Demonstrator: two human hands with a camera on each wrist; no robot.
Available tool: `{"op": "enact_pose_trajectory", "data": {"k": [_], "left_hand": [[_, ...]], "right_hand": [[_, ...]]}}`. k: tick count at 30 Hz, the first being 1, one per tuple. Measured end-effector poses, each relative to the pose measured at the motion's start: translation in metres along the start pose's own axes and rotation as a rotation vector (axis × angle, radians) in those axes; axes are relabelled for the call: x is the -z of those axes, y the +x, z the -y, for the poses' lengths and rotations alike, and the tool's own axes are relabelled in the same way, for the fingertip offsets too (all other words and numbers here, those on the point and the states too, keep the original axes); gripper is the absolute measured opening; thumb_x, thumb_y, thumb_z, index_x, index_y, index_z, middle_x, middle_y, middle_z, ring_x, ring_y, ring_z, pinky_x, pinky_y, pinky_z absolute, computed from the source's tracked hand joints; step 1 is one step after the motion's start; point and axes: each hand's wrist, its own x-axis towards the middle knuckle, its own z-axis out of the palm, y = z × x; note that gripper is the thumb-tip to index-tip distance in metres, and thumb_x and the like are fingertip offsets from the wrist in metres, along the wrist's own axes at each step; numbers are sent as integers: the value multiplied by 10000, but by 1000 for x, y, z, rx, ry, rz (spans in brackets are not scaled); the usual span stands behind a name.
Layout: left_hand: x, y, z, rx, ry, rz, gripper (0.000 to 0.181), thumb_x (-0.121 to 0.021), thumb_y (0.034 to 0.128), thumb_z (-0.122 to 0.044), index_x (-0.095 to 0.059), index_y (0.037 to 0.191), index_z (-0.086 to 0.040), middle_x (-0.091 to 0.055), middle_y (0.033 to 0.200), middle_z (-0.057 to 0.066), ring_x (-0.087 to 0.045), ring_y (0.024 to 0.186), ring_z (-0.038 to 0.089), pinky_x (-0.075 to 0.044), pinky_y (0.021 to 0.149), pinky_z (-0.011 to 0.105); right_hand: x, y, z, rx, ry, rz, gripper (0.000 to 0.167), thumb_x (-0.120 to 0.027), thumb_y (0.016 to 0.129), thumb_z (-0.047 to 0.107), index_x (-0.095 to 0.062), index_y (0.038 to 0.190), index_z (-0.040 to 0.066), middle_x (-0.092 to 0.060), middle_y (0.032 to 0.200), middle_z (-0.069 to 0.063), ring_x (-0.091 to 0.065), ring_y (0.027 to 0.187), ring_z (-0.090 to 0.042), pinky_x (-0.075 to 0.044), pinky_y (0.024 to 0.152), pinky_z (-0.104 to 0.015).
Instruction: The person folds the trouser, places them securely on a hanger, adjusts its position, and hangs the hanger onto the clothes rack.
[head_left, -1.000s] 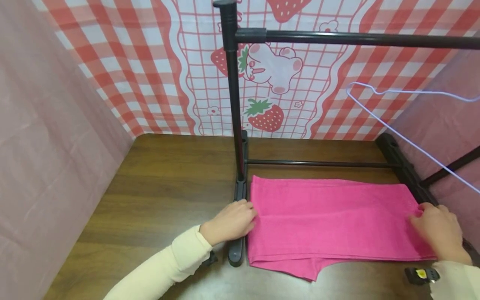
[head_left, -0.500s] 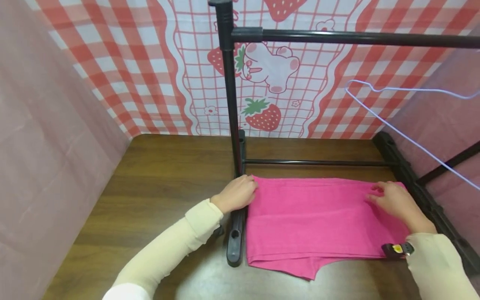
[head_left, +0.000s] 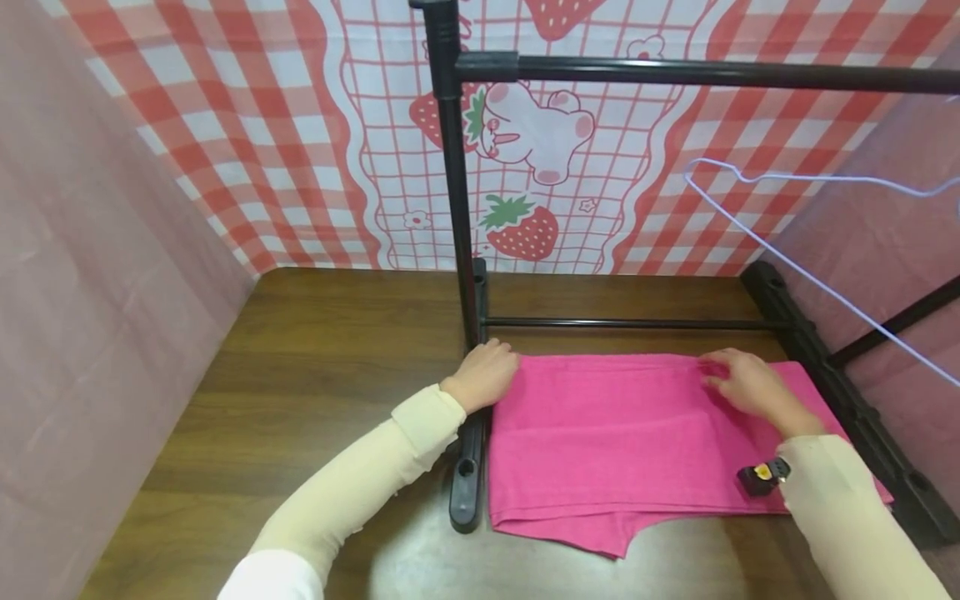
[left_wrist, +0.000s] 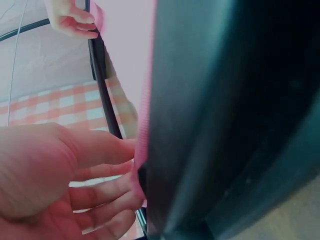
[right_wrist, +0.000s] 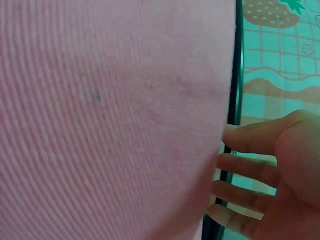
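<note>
A folded pink garment lies flat on the table between the rack's feet. At its back left corner, my left hand pinches the edge; in the left wrist view, thumb and fingers of that hand meet at the cloth. My right hand is over the back edge, right of the middle, with thumb and fingers apart. The right wrist view has its relaxed fingers touching the cloth's edge; whether any lies under the cloth I cannot tell.
The black rack's post rises left of the garment, its top bar crossing above. A lilac wire hanger hangs at the right. A lower bar runs behind the garment, and the wooden table extends left.
My right hand has moved from the garment's right edge leftward and back to its back edge. My left hand has slid back along the left edge to the corner.
</note>
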Motion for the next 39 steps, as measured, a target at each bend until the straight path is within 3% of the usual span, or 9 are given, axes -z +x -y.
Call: {"op": "enact_pose_trajectory", "data": {"k": [6,11,15,19,24,28,32,36,39], "left_hand": [[-1,6,0,26,9,23,167,-585,917,-86,-750,941,-101,-685,987,86,-607,909,254,-550,739,350],[-3,9,2,-15,-34,68,181,-609,938,-174,-700,1054,-68,-672,1147,84,-607,1045,272,-545,837,368],[-5,12,5,-34,-79,75,159,-604,943,-188,-625,1001,-41,-717,970,106,-676,912,292,-554,801,394],[-2,12,5,-6,-123,77,149,-568,968,-192,-584,994,-47,-710,899,100,-676,848,300,-557,756,408],[11,14,1,39,-203,107,191,-528,998,-217,-586,1041,-41,-702,896,102,-682,841,280,-559,754,390],[13,16,2,122,-263,128,225,-495,1011,-221,-569,1072,-17,-701,915,145,-697,847,305,-566,742,412],[7,18,5,195,-290,81,224,-502,1008,-219,-599,1031,-18,-715,912,150,-703,827,314,-569,707,420],[2,19,9,168,-317,46,229,-517,1007,-215,-660,966,-41,-716,851,99,-685,755,248,-562,689,382],[1,19,12,131,-367,59,208,-579,980,-228,-689,959,-52,-717,843,62,-660,740,193,-549,723,342]], "right_hand": [[-9,8,-3,73,-18,-22,306,-700,818,67,-668,1089,-71,-674,932,-244,-624,871,-418,-479,800,-532],[-10,12,-5,91,-56,-67,127,-754,767,91,-697,854,18,-593,752,-93,-547,694,-260,-436,657,-393],[-10,13,-7,105,-78,-42,149,-755,767,97,-619,711,120,-529,695,-31,-466,650,-169,-380,602,-323],[0,15,-11,82,-28,35,121,-697,824,83,-598,756,101,-546,696,-11,-471,666,-144,-380,611,-314],[14,16,-21,-41,39,52,112,-620,913,127,-578,861,36,-554,721,-42,-490,697,-185,-368,625,-313],[5,20,-22,-67,-57,31,147,-605,904,163,-571,832,40,-553,709,-71,-522,717,-271,-407,625,-385],[-5,20,-16,-101,-155,70,179,-613,871,151,-611,916,-21,-574,849,-212,-534,872,-451,-448,732,-572],[-5,12,-4,-131,-169,37,324,-638,842,139,-582,1063,-91,-513,1023,-346,-471,1001,-558,-408,812,-665],[-6,5,9,-92,-175,-2,375,-657,834,143,-565,1099,-105,-500,1057,-369,-477,1007,-574,-415,818,-673]]}}
